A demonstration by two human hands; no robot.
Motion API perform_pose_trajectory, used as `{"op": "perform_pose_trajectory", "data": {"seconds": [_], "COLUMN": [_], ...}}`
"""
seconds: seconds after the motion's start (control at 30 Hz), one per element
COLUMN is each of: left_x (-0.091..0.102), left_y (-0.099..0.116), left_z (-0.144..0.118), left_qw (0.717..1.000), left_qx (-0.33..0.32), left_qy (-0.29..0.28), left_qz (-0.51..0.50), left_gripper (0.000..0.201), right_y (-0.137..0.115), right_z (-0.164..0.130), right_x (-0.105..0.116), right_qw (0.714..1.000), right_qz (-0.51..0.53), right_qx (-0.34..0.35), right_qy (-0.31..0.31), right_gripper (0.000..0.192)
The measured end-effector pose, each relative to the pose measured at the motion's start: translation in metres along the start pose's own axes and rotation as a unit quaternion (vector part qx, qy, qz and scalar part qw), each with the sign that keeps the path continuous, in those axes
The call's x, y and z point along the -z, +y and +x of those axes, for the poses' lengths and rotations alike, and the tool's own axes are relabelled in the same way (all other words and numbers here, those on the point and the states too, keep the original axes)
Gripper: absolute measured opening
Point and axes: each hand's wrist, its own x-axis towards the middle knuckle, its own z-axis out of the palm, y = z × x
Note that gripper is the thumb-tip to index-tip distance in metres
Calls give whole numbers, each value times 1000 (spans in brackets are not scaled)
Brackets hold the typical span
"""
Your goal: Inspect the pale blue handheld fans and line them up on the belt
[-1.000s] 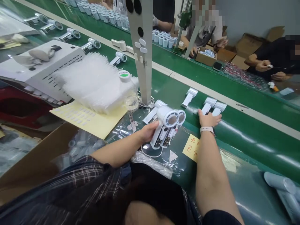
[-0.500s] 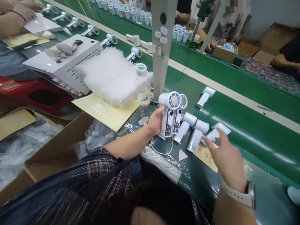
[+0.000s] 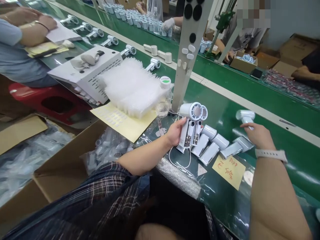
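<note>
My left hand (image 3: 175, 132) is closed around two pale blue handheld fans (image 3: 191, 111) held upright side by side. Their handles have no front cover, so the circuit boards inside show. A white cable loops below them. At the belt's near side, my right hand (image 3: 260, 135) has its fingers on the handle of another handheld fan (image 3: 246, 115), which is slightly blurred; part of the grip is hidden. Between the hands several more fans (image 3: 209, 153) lie on the bench, handles toward me. A yellow note (image 3: 230, 171) with red handwriting lies in front of them.
A metal post (image 3: 187, 60) rises behind the held fans. To the left are a clear bottle (image 3: 163, 100), a stack of white foam sleeves (image 3: 132, 88), a yellow sheet (image 3: 140, 128) and a white machine (image 3: 85, 76). The green belt (image 3: 275, 133) runs behind; co-workers sit around it.
My right hand has moved away from the fans on the bench, out to the fan on the belt, which has turned and shifted right. My left hand still holds its two fans. The view has shifted.
</note>
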Motion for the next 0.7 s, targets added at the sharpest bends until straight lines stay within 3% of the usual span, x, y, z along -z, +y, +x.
{"op": "perform_pose_trajectory", "data": {"seconds": [0.1,0.23,0.37,0.47,0.53,0.6,0.7], "left_x": [-4,-11,-14,-17,-22,-32,-52], "left_y": [-10,-18,-17,-19,-26,-35,-43], "left_z": [-2,1,-14,-36,-48,-56,-64], "left_qw": [1000,999,997,987,979,972,950], "left_qx": [21,47,-29,-81,-90,-87,-66], "left_qy": [-5,19,8,-21,-37,-55,-116], "left_qz": [-8,11,70,141,178,210,283], "left_gripper": [45,43,60,84,91,92,85], "right_y": [33,38,37,39,31,10,-34], "right_z": [-50,-102,-157,-211,-242,-264,-286], "right_x": [10,-17,-17,-11,-17,-30,-46], "right_qw": [997,994,990,992,996,996,961], "right_qz": [10,40,43,20,16,43,237], "right_qx": [-52,-62,-79,-91,-61,-26,31], "right_qy": [46,75,105,81,59,78,135], "right_gripper": [33,50,61,58,62,70,78]}}
